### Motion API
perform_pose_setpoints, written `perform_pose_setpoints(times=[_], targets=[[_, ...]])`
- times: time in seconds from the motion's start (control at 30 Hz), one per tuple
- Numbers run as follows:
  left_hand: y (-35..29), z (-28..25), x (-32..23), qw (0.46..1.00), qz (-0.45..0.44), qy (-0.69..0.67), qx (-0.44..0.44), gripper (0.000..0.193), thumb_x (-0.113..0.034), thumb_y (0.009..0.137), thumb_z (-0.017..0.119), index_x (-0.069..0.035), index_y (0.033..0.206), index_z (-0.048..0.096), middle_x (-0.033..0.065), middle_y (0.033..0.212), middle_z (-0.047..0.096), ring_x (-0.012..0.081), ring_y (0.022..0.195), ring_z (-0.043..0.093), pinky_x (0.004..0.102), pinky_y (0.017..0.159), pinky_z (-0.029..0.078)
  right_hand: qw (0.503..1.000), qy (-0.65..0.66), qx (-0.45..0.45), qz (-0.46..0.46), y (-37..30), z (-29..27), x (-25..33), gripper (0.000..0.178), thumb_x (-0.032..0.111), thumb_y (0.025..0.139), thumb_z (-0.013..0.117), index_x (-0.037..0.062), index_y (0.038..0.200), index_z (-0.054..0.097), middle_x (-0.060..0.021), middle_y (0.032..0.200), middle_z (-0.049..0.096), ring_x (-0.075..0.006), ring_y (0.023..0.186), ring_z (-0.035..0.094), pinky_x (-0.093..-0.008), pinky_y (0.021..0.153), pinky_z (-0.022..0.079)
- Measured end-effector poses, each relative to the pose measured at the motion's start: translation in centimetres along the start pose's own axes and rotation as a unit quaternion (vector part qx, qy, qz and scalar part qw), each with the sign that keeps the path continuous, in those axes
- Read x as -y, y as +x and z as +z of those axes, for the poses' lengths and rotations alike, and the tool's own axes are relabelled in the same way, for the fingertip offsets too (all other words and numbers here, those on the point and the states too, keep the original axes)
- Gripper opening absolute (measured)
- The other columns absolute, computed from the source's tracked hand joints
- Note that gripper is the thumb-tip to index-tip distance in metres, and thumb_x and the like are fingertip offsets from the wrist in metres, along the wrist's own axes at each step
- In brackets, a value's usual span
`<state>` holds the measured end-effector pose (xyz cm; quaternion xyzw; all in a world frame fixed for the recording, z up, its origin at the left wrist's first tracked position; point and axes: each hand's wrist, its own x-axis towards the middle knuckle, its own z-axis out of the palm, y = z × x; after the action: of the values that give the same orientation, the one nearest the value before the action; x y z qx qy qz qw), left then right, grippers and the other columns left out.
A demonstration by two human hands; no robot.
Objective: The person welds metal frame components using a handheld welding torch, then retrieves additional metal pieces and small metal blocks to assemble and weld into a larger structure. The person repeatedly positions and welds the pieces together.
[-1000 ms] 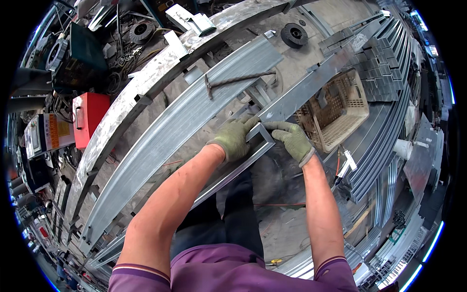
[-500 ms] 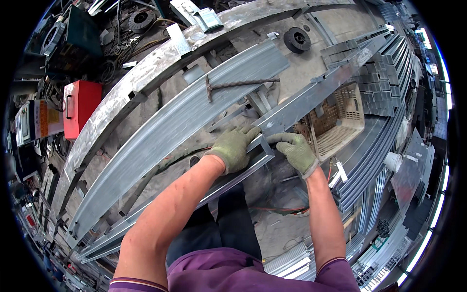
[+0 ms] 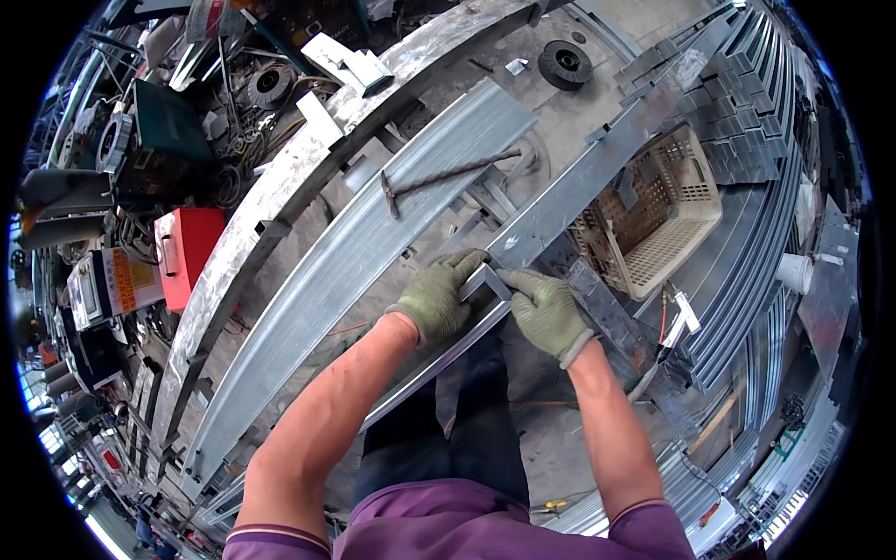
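A long, shiny metal frame (image 3: 425, 375) with a squared-off end runs from my lap area up toward a flat steel bar. My left hand (image 3: 435, 299), in a green knit glove, is wrapped round its left side near the end corner. On the opposite side, my gloved right hand (image 3: 545, 315) has its fingers bent, with the index finger and thumb at the frame's end. A hammer (image 3: 450, 174) with a twisted rod handle lies beyond my hands on a broad galvanized channel (image 3: 327, 266). Below the fingertips, the frame's inner face is partly hidden.
The flat steel bar (image 3: 560, 210) extends away to the upper right. Beside it sits a beige plastic crate (image 3: 677, 247). Stacked metal profiles (image 3: 747, 289) line the right side. A red box (image 3: 189, 257) stands left, past a curved beam (image 3: 252, 201). A black spool (image 3: 566, 64) lies farther off.
The view has turned, and surrounding things sit at a different angle. Both hands remain at the frame's end, which now appears slightly farther left with its end face more visible.
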<state>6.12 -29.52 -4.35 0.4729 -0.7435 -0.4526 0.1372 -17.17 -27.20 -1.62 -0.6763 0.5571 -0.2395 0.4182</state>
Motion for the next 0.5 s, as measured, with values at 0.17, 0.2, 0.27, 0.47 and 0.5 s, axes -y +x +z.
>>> perform_pose_setpoints(times=[0.17, 0.2, 0.27, 0.47, 0.5], targets=[[-0.1, -0.7, -1.5, 0.997, -0.058, -0.035, 0.039, 0.062, -0.029, 0.097, 0.077, -0.012, 0.152, 0.055, 0.0192, 0.149, 0.062, 0.0437, 0.134, 0.061, 0.0498, 0.11, 0.051, 0.993, 0.094, 0.034, 0.064, 0.1, -0.1, -1.2, 0.033, 0.005, 0.093, 0.06, 0.0002, 0.12, 0.079, -0.0233, 0.118, 0.078, -0.0348, 0.111, 0.076, -0.0407, 0.099, 0.059], [-0.1, -0.7, -1.5, 0.998, -0.049, -0.014, 0.031, 0.064, -0.029, 0.096, 0.077, -0.013, 0.153, 0.054, 0.0188, 0.151, 0.06, 0.0435, 0.135, 0.06, 0.0499, 0.111, 0.05, 0.991, 0.108, 0.03, 0.067, 0.1, 0.0, -1.5, 0.033, 0.006, 0.093, 0.06, 0.0002, 0.12, 0.079, -0.023, 0.118, 0.078, -0.0347, 0.11, 0.076, -0.0403, 0.099, 0.059], [-0.3, -0.2, -1.0, 0.999, -0.034, 0.025, 0.015, 0.067, -0.029, 0.095, 0.077, -0.014, 0.156, 0.053, 0.0182, 0.155, 0.058, 0.0431, 0.137, 0.059, 0.05, 0.113, 0.049, 0.987, 0.137, 0.025, 0.075, 0.0, 0.2, -1.7, 0.033, 0.008, 0.093, 0.062, 0.0002, 0.12, 0.079, -0.0223, 0.118, 0.078, -0.0346, 0.11, 0.077, -0.0396, 0.099, 0.059], [-0.8, 0.6, -2.3, 0.952, -0.17, 0.254, -0.025, 0.088, -0.043, 0.088, 0.078, -0.009, 0.162, 0.045, 0.0225, 0.16, 0.051, 0.0426, 0.138, 0.058, 0.0498, 0.115, 0.048, 0.991, 0.069, 0.045, 0.101, 0.8, -0.9, -0.3, 0.034, 0.013, 0.093, 0.063, 0.0013, 0.121, 0.08, -0.0225, 0.113, 0.079, -0.0315, 0.104, 0.078, -0.0382, 0.095, 0.06], [-1.0, 0.8, -3.2, 0.939, -0.206, 0.272, -0.035, 0.095, -0.047, 0.086, 0.079, -0.005, 0.162, 0.042, 0.0256, 0.159, 0.051, 0.0431, 0.138, 0.058, 0.0505, 0.114, 0.049, 0.991, 0.073, 0.05, 0.098, 0.9, -0.9, -0.6, 0.035, 0.013, 0.093, 0.062, 0.0013, 0.12, 0.08, -0.0225, 0.112, 0.08, -0.031, 0.103, 0.078, -0.038, 0.094, 0.06]])
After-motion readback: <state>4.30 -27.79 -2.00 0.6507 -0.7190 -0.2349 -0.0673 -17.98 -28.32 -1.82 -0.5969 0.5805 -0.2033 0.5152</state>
